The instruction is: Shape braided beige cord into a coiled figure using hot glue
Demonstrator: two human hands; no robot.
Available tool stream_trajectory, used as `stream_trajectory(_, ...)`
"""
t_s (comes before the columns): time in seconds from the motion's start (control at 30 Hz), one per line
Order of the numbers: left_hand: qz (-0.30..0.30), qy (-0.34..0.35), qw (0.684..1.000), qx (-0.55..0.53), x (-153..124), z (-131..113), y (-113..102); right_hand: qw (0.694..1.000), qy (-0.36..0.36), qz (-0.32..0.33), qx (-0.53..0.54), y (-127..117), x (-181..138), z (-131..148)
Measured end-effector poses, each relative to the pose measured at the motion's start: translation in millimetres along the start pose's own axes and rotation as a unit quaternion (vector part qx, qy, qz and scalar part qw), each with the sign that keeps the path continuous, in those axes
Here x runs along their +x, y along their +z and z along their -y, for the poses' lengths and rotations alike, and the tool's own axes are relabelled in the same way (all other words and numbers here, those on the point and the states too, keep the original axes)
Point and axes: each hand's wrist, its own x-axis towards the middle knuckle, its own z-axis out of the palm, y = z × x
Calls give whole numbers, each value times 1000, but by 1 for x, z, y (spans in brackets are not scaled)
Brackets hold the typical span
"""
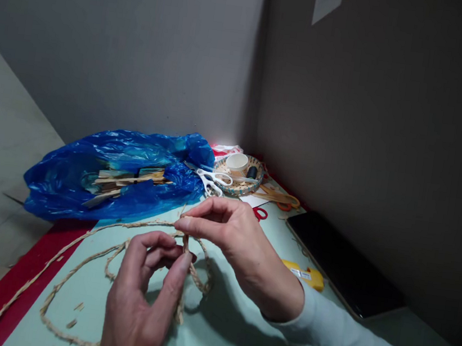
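Observation:
A long braided straw cord (54, 293) winds over the pale green table top and up to my hands. My left hand (145, 292) pinches an upright stretch of it between thumb and fingers. Just above and to the right, my right hand (224, 226) grips the cord between thumb and forefinger. A small loop of the braid hangs to the right of my left fingers, and one end dangles below them. My palms hide part of where the strands cross.
Behind lies a blue plastic bag (73, 175) with straw strips (130, 181). White-handled scissors (212, 181), a woven tray (256, 183) with a white cup (236, 161) and dark spool (252, 172) stand at the back. A yellow tool (311, 278) and black phone (342, 264) lie right.

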Motion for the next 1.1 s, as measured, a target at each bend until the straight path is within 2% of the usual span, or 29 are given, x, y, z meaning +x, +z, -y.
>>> stream_trajectory(0.2,32,-30,999,8,5,-2,-8,999,3,10,-50,4,-2,-2)
stream_trajectory(0.33,65,-101,990,-75,6,4,-16,996,-19,16,-85,6,-4,-4)
stream_trajectory(0.47,109,-144,975,-131,9,9,-24,995,-2,52,-80,4,-2,-5)
stream_trajectory(0.6,114,-140,978,-108,18,11,-33,993,-5,82,-81,1,1,-9)
stream_trajectory(0.77,161,-124,978,-39,25,13,-44,992,-20,87,-85,4,-1,-16)
stream_trajectory(0.97,112,-162,976,-92,20,8,-51,989,-42,113,-87,5,1,-21)
stream_trajectory(1.1,76,-155,974,-145,21,7,-56,985,25,148,-81,8,2,-28)
